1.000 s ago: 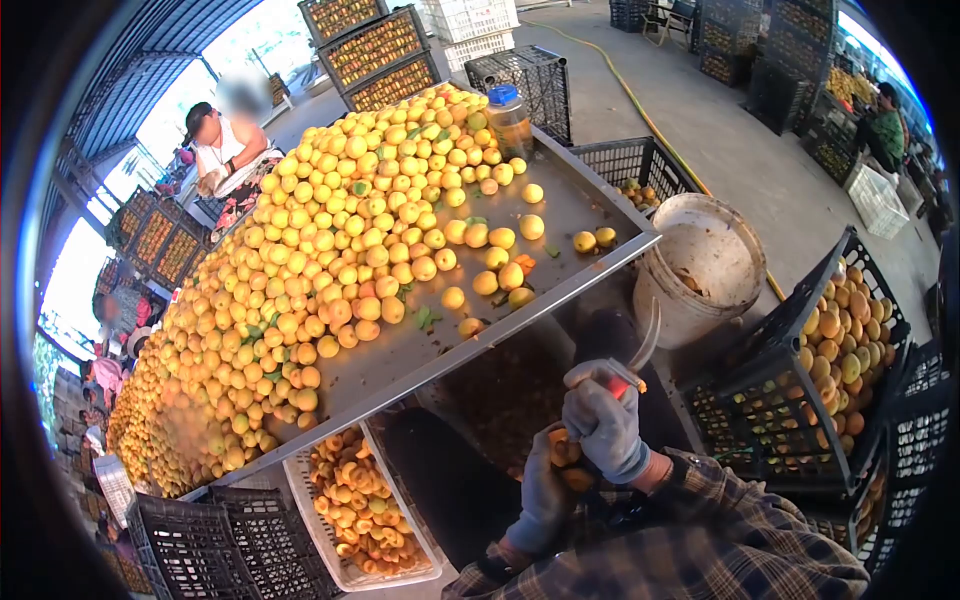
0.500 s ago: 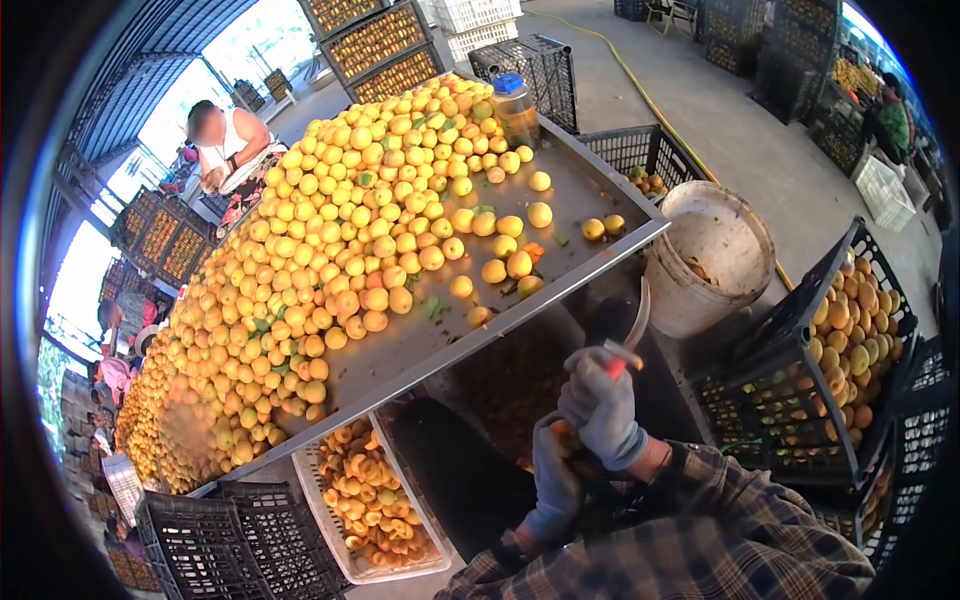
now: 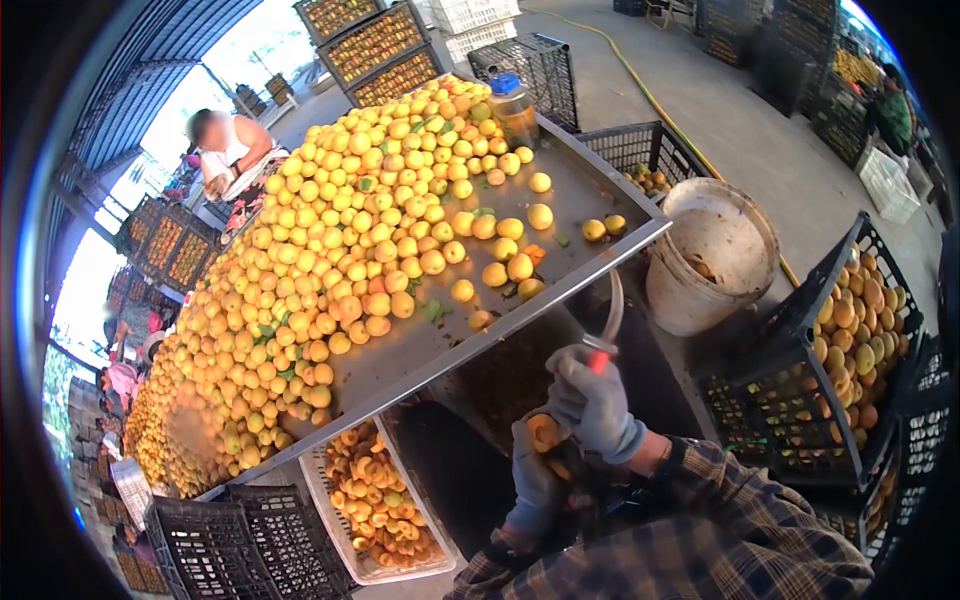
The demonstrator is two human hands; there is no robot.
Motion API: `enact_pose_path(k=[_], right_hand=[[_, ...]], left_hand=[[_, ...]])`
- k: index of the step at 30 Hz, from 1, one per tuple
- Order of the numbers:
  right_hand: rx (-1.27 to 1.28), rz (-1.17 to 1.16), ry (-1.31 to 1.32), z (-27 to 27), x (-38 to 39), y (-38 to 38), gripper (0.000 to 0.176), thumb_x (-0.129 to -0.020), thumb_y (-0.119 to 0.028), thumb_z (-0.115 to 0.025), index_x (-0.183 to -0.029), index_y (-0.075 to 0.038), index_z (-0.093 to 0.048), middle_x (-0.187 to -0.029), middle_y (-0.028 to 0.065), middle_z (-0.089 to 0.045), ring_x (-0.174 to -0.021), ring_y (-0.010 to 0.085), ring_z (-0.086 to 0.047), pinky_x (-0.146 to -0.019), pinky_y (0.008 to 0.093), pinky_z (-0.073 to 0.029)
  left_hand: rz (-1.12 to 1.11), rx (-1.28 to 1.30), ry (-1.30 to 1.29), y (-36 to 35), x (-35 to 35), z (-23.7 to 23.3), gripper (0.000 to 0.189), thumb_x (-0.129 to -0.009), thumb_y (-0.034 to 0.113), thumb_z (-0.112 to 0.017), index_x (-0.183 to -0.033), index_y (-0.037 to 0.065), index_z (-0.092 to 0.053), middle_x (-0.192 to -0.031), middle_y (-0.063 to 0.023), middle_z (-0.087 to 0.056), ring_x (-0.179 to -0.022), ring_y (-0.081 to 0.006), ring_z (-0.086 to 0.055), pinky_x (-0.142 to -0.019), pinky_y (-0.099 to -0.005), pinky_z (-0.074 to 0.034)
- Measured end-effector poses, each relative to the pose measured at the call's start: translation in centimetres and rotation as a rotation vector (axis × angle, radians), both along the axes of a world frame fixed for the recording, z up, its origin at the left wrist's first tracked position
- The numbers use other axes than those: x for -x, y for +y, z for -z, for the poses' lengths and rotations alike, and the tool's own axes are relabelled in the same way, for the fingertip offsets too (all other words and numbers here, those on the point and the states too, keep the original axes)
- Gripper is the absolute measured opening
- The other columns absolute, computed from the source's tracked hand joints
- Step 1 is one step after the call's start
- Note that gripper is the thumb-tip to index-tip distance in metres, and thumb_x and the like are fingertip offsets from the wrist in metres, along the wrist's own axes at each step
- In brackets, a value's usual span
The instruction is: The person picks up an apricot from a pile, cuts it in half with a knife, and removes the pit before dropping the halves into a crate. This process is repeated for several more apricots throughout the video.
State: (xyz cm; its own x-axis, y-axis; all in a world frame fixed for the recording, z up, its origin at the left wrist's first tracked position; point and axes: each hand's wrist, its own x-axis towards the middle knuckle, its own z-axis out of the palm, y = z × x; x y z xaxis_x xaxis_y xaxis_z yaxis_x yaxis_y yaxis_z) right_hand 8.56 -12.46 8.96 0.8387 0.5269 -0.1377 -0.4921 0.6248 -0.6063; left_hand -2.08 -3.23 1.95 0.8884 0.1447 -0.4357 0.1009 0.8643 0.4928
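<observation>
The knife [image 3: 614, 318] has moved leftward, clenched in the right hand [image 3: 596, 405], the left hand [image 3: 535, 478] holding fruit [image 3: 545, 432].

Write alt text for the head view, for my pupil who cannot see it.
A grey-gloved right hand grips a red-handled curved knife while the grey-gloved left hand holds an orange fruit piece. Beyond, round yellow-orange fruit covers much of a grey metal table, with a white plastic crate of cut orange fruit at lower left.

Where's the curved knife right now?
Right of centre in the head view: the knife is in the right hand, left of the bucket.
</observation>
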Motion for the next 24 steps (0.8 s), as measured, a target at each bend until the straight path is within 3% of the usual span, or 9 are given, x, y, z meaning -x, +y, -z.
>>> enact_pose_path(k=[1, 3, 4, 5, 7, 9, 10, 14, 24], right_hand=[[-0.007, -0.016, -0.008, 0.8, -0.1, 0.3, 0.015, -0.099, -0.02, -0.052, -0.098, -0.006, -0.056, -0.061, -0.0053, -0.043, -0.046, 0.0069, -0.04, -0.044, 0.0257, -0.035], [0.333, 0.152, -0.764, 2.0, -0.1, 0.7, 0.02, -0.098, -0.022, -0.055, -0.101, -0.003, -0.057, -0.068, -0.0024, -0.053, -0.053, 0.011, -0.052, -0.05, 0.0295, -0.045], [0.525, -0.002, -0.935, 2.1, -0.1, -0.1, 0.024, -0.094, -0.026, -0.061, -0.107, -0.007, -0.057, -0.076, 0.003, -0.065, -0.06, 0.0206, -0.064, -0.056, 0.0344, -0.052], [0.52, 0.0, -0.947, 2.0, 0.3, -0.2, 0.024, -0.094, -0.026, -0.061, -0.107, -0.007, -0.057, -0.076, 0.003, -0.065, -0.06, 0.0206, -0.064, -0.056, 0.0344, -0.052], [1.042, -0.166, -1.265, 1.8, 1.0, -0.2, 0.036, -0.084, -0.031, -0.069, -0.114, -0.014, -0.06, -0.077, 0.0089, -0.068, -0.064, 0.0296, -0.067, -0.059, 0.0379, -0.053], [1.14, -0.343, -1.252, 2.3, 1.0, -0.1, 0.038, -0.079, -0.035, -0.071, -0.112, -0.019, -0.06, -0.079, 0.0126, -0.068, -0.069, 0.0347, -0.066, -0.061, 0.0411, -0.053], [1.135, -0.399, -1.277, 2.9, 0.6, 0.0, 0.041, -0.081, -0.04, -0.069, -0.113, -0.018, -0.057, -0.077, 0.0128, -0.068, -0.067, 0.0359, -0.066, -0.06, 0.0432, -0.052], [1.251, -0.771, -1.314, 1.7, -1.4, 0.9, 0.049, -0.083, -0.046, -0.063, -0.119, -0.015, -0.053, -0.084, 0.0137, -0.069, -0.074, 0.0366, -0.067, -0.063, 0.0444, -0.053], [1.083, -0.731, -1.265, 5.9, -2.3, 2.6, 0.044, -0.088, -0.044, -0.064, -0.119, -0.013, -0.059, -0.091, 0.0148, -0.069, -0.08, 0.0379, -0.066, -0.071, 0.0413, -0.053]], left_hand=[[-0.016, -0.007, -0.008, 1.2, 0.1, 0.6, 0.046, -0.102, 0.049, -0.039, -0.117, 0.008, -0.054, -0.113, -0.0084, -0.057, -0.1, -0.0197, -0.058, -0.089, -0.0349, -0.05], [0.149, 0.067, -0.3, 3.6, 0.3, 2.4, 0.056, -0.101, 0.054, -0.037, -0.125, 0.006, -0.053, -0.109, -0.0079, -0.061, -0.099, -0.0192, -0.06, -0.088, -0.0322, -0.051], [0.143, 0.06, -0.308, 3.0, -0.2, 0.6, 0.056, -0.101, 0.054, -0.037, -0.125, 0.006, -0.053, -0.109, -0.0079, -0.061, -0.099, -0.0192, -0.06, -0.088, -0.0322, -0.051], [-0.016, 0.023, -0.124, 1.8, -0.5, -1.5, 0.053, -0.101, 0.051, -0.039, -0.125, 0.006, -0.053, -0.109, -0.0079, -0.061, -0.1, -0.0198, -0.06, -0.09, -0.0336, -0.051], [-0.172, -0.009, 0.034, 1.9, -1.1, -1.4, 0.05, -0.102, 0.048, -0.041, -0.125, 0.006, -0.053, -0.108, -0.0078, -0.062, -0.1, -0.0205, -0.061, -0.092, -0.035, -0.051], [-0.074, 0.059, 0.083, 3.4, -0.7, 3.2, 0.041, -0.101, 0.038, -0.045, -0.126, 0.007, -0.052, -0.114, -0.0085, -0.06, -0.104, -0.0216, -0.06, -0.096, -0.037, -0.05], [-0.088, -0.036, 0.017, 2.6, -0.2, 0.2, 0.037, -0.099, 0.03, -0.049, -0.127, 0.006, -0.051, -0.115, -0.0082, -0.059, -0.106, -0.0224, -0.059, -0.098, -0.0373, -0.049], [0.045, -0.032, 0.011, 4.5, -0.1, 4.2, 0.043, -0.099, 0.037, -0.048, -0.128, 0.005, -0.051, -0.109, -0.0076, -0.059, -0.102, -0.0232, -0.06, -0.093, -0.0373, -0.051], [0.104, 0.023, 0.209, 6.6, -0.9, -1.6, 0.046, -0.097, 0.032, -0.055, -0.132, 0.003, -0.049, -0.118, -0.0137, -0.058, -0.107, -0.0256, -0.06, -0.091, -0.0355, -0.052]])
